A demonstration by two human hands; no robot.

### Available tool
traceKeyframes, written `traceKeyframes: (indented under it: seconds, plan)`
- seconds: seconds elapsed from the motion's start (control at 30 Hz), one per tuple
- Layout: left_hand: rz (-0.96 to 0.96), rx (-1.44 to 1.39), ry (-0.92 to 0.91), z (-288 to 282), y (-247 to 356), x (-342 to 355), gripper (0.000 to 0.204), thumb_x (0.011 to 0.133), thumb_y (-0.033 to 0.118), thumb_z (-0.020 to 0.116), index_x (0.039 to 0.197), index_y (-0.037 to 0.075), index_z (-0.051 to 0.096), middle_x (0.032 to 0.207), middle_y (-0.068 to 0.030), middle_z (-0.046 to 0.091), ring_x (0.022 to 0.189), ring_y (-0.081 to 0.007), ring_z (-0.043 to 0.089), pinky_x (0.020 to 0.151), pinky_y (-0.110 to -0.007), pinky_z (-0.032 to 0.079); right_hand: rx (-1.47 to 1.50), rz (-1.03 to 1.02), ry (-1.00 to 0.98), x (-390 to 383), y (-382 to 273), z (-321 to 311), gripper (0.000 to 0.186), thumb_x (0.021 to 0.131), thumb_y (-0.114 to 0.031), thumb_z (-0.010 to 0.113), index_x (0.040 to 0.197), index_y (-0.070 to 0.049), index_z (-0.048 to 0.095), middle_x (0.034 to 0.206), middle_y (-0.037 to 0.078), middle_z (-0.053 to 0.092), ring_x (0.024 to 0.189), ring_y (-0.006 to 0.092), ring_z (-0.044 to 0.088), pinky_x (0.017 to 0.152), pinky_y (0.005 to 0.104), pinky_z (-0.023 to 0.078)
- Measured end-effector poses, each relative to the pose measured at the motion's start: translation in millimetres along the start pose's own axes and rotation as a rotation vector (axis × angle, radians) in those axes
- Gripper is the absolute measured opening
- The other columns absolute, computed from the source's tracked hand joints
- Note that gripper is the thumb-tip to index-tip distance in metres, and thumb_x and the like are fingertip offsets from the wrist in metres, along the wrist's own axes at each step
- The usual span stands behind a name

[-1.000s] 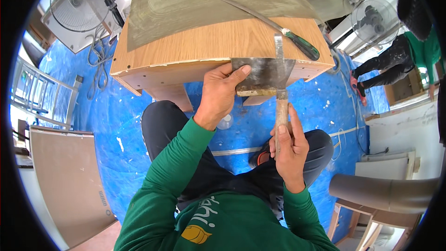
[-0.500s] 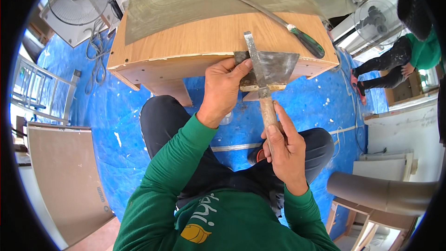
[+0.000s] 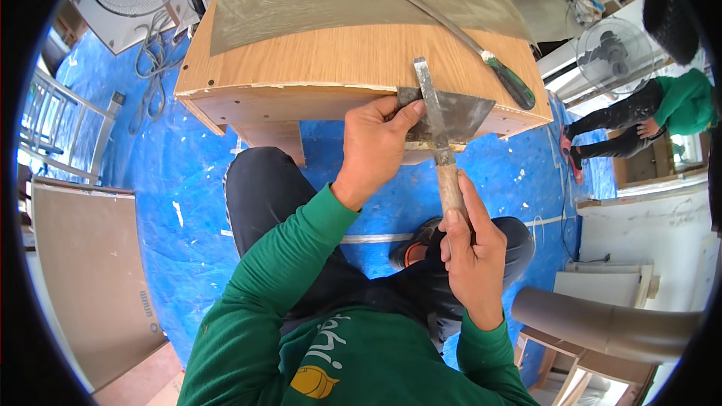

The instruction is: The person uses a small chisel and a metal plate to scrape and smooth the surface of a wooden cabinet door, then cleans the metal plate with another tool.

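Note:
My left hand pinches a wide, dark metal scraper by its blade, thumb on top. A thin wooden strip runs along the scraper's near edge. Across the blade lies a chisel, its worn metal tip pointing away from me. My right hand is closed round the chisel's wooden handle, with the index finger stretched along it. Both tools are just in front of the near edge of a wood-grain cabinet. On the cabinet top rests a file with a green and black handle.
A grey-green sheet covers the cabinet's far part. Blue sheeting lies on the floor. Fans stand at far left and right. A ladder and a board are at left. Another person is at right, near a brown roll.
Both hands and the two tools have shifted slightly to the right in the view, still in the same grip. The whole scene has moved a little as well.

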State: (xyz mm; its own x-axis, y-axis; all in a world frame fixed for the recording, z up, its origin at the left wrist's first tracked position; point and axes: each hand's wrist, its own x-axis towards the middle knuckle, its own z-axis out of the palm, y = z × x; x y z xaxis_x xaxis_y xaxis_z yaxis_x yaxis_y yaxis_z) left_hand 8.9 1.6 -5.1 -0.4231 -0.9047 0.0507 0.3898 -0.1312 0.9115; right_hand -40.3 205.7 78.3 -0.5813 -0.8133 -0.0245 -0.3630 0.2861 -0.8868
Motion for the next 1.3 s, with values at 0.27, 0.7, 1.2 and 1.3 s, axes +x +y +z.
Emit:
traceKeyframes:
  seconds: [0.27,0.7,1.2,1.3]
  plan:
    - [-0.011,0.009,0.008,2.6,7.9,0.9,0.023,0.107,0.015,0.08,0.111,-0.007,0.084,0.095,-0.0008,0.079,0.084,-0.0042,0.062,0.074,-0.024,0.052,0.052,-0.145,0.053,54.2,-12.6,5.4,0.052,0.117,-0.014,0.058,0.168,-0.008,0.054,0.09,0.003,0.065,0.064,0.0064,0.053,0.054,0.0255,0.045]
    - [-0.013,-0.116,-0.066,-2.6,0.3,2.1,0.023,0.108,0.012,0.079,0.118,-0.008,0.082,0.105,-0.0039,0.081,0.089,-0.0065,0.067,0.08,-0.026,0.056,0.13,0.026,0.039,11.4,7.0,-3.3,0.053,0.117,-0.014,0.061,0.169,-0.006,0.052,0.091,0.003,0.068,0.062,0.0044,0.056,0.052,0.025,0.049]
    - [-0.05,-0.065,-0.068,-7.7,-5.3,4.9,0.022,0.11,0.009,0.075,0.119,-0.01,0.08,0.106,-0.0084,0.082,0.087,-0.0096,0.071,0.078,-0.026,0.058,0.174,-0.014,-0.014,10.2,12.5,0.3,0.051,0.115,-0.009,0.065,0.165,-0.002,0.055,0.092,0.005,0.072,0.065,0.0055,0.057,0.058,0.0268,0.05]
    - [-0.029,-0.066,-0.064,-7.5,-6.0,5.0,0.021,0.11,0.007,0.074,0.12,-0.011,0.079,0.107,-0.0098,0.083,0.088,-0.0108,0.072,0.08,-0.027,0.059,0.183,-0.021,-0.017,10.7,15.4,0.5,0.051,0.115,-0.009,0.065,0.165,-0.002,0.056,0.091,0.004,0.072,0.066,0.0052,0.058,0.058,0.0272,0.05]
